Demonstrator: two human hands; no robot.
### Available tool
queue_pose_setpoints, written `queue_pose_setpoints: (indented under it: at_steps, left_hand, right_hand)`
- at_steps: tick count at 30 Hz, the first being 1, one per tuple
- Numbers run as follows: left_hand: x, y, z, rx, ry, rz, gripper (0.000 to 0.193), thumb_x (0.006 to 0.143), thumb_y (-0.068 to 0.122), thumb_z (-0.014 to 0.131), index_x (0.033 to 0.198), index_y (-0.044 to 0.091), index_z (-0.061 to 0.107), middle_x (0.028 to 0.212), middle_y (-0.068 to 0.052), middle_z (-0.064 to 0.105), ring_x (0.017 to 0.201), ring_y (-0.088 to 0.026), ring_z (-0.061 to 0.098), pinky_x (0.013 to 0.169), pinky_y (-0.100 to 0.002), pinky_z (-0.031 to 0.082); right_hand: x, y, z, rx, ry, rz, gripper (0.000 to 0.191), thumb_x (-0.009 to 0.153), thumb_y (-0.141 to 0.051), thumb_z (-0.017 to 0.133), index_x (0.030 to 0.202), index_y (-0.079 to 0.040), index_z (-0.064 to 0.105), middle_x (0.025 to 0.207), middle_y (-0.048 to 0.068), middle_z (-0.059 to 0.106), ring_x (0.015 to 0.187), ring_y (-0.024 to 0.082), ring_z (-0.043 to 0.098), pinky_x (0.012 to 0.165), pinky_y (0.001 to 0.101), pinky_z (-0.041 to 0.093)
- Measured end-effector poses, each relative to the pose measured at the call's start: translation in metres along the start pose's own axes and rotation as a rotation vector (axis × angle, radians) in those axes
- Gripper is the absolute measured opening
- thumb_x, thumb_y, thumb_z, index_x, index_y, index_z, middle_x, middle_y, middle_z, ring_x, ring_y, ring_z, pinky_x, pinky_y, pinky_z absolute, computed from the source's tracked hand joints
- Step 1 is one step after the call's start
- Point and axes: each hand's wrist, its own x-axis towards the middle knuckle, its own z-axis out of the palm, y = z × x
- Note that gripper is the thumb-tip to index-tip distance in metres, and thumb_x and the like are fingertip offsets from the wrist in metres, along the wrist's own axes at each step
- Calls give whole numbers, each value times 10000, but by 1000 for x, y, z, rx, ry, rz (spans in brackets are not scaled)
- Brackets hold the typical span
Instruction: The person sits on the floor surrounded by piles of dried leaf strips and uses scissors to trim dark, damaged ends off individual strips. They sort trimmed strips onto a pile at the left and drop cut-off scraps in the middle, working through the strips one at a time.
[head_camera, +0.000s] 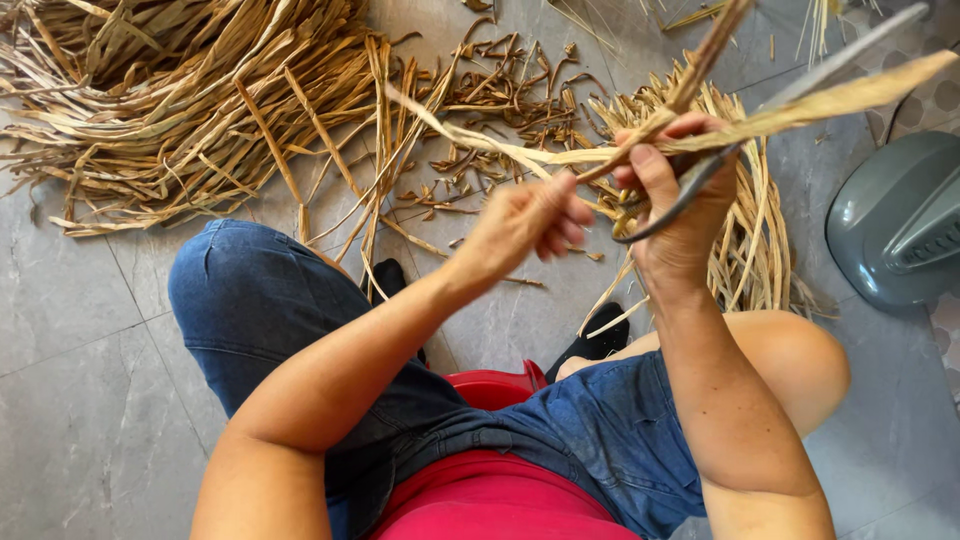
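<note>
My right hand (678, 210) grips grey metal scissors (700, 175) together with dried tan leaf strips (830, 100) that stick out up and to the right. My left hand (525, 225) pinches a thin dried strip (470, 135) that runs from the right hand toward the upper left. Both hands are raised over my knees, close together. I sit on a red stool (495, 385), in blue denim shorts.
A large heap of dried leaf strips (180, 100) lies on the grey tile floor at the upper left. A smaller bundle (750, 250) lies under my right hand. Short scraps (510, 100) lie between them. A grey fan base (895, 225) stands at the right.
</note>
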Motion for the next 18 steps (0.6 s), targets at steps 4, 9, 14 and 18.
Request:
queue_pose_setpoints:
  at_steps: [4, 9, 14, 18]
  left_hand:
    - [10, -12, -6, -432, 35, -191, 556, 956, 520, 496, 1246, 52, 568, 954, -114, 755, 837, -217, 745, 724, -324, 606]
    - [30, 9, -63, -509, 375, 114, 461, 977, 377, 622, 1307, 67, 535, 858, -70, 667, 773, -209, 704, 680, -350, 589]
    - [24, 33, -103, -341, 535, 352, 393, 1054, 384, 586, 1284, 66, 553, 762, -9, 578, 563, -78, 514, 446, -244, 412]
    - [8, 46, -110, -312, 501, 407, 354, 1060, 390, 567, 1264, 100, 575, 707, 22, 522, 486, -51, 404, 403, -227, 302]
  right_hand:
    - [-18, -4, -3, 46, -125, 76, 305, 1005, 12, 698, 1205, -96, 495, 1063, 149, 726, 952, 191, 746, 788, 291, 617]
    - [-43, 6, -13, -105, -427, 259, 246, 939, -42, 743, 1108, -74, 568, 985, 117, 745, 809, 158, 702, 702, 297, 603]
    - [-67, 30, -23, -233, -665, 588, 249, 873, -43, 773, 1059, -69, 609, 927, 71, 751, 847, 142, 715, 744, 304, 587]
    - [-85, 45, -31, -356, -909, 653, 275, 906, -29, 787, 1156, -54, 675, 1039, 66, 761, 994, 139, 695, 911, 332, 586]
